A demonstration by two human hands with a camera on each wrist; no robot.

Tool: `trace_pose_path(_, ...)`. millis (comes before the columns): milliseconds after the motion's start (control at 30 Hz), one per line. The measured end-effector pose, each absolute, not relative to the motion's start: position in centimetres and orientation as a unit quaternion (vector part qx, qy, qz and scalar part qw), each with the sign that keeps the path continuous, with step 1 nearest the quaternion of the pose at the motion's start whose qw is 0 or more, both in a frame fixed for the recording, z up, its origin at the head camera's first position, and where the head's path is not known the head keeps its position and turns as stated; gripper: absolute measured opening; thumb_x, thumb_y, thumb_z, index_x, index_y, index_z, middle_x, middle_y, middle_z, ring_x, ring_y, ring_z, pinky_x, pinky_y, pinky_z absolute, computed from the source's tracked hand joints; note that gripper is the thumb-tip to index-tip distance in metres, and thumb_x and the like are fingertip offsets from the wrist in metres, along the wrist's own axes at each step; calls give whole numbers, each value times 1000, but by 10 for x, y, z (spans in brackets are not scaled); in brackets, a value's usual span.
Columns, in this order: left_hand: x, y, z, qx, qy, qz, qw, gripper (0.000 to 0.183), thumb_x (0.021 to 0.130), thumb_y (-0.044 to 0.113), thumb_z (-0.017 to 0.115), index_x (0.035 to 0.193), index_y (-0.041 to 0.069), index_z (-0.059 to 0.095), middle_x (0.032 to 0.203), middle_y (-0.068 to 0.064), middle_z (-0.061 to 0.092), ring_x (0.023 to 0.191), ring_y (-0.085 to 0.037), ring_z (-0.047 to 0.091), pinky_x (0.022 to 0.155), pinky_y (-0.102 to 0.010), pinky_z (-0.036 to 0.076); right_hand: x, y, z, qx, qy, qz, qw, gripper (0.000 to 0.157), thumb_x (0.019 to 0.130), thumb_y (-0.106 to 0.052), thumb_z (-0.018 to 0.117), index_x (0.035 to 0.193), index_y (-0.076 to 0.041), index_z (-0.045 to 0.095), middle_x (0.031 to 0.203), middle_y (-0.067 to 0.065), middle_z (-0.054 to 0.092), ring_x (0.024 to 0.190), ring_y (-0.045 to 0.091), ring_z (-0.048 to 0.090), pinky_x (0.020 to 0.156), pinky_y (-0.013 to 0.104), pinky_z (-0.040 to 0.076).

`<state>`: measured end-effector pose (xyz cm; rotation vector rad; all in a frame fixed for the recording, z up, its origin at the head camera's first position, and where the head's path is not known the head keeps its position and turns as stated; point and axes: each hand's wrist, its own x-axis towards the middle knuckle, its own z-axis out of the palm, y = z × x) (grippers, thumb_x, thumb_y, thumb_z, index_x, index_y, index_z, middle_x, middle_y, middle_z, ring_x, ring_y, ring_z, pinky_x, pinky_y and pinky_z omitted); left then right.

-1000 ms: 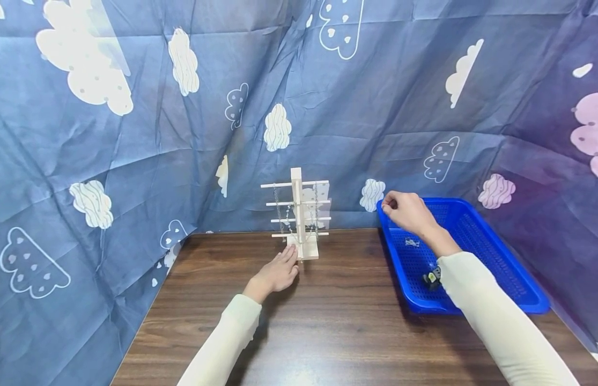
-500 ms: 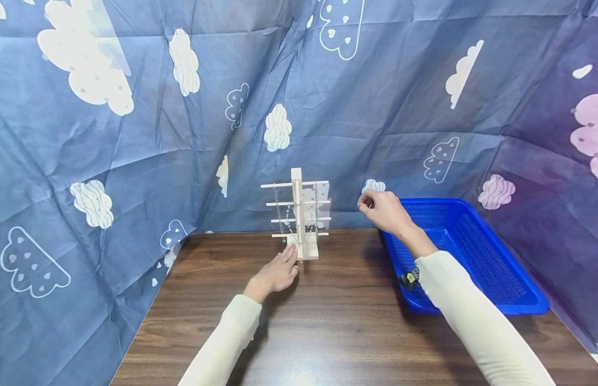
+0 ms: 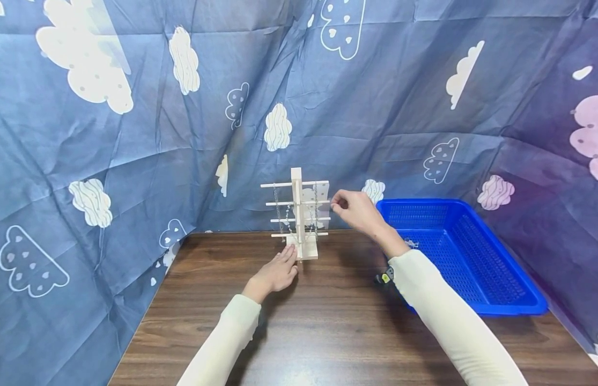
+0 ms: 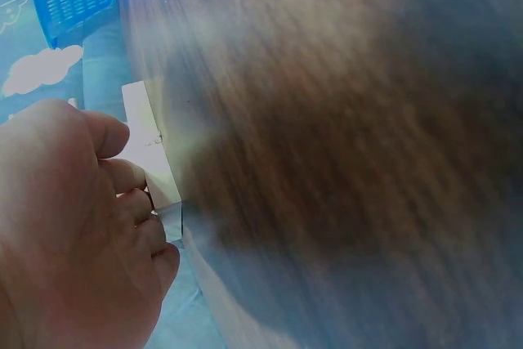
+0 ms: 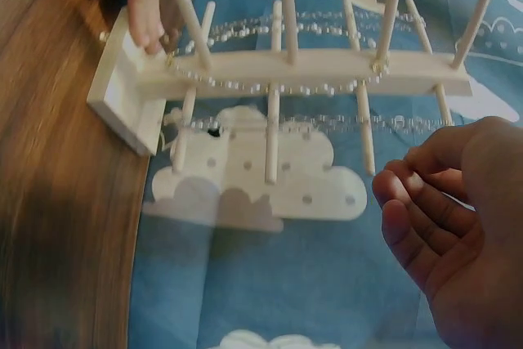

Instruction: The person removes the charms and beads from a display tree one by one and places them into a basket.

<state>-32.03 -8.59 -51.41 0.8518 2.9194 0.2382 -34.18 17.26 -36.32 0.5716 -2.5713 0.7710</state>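
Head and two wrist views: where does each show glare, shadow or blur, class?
Head view: pale glare on the table near the bottom edge, shadow beside the left sleeve; left wrist view: table grain blurred, a broad dark patch across it; right wrist view: wooden stand fairly clear, table dim.

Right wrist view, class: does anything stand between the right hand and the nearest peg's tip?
Nothing visible stands between the right hand and the tip of the peg; a chain appears to cross it farther in, nearer the post.
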Motion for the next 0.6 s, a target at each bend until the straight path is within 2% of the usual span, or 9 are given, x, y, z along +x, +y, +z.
trace_pose_path(267, -320, -87, -515, 279, 956, 74, 47, 57, 104, 24, 30, 154, -2, 23, 164, -18, 14, 152, -34, 16, 124, -48, 22, -344, 150, -364, 219, -914, 289, 184, 9, 90, -19, 66, 95, -14, 71, 85, 0, 73, 76, 15, 67, 72, 34, 57)
trace_pose_path(600, -320, -86, -515, 279, 956, 75, 45, 57, 104, 23, 30, 154, -2, 23, 164, -18, 14, 153, -32, 15, 124, -47, 22, -346, 131, -369, 219, -912, 300, 176, 10, 91, -17, 64, 99, -16, 69, 95, 0, 72, 81, 15, 69, 70, 33, 59)
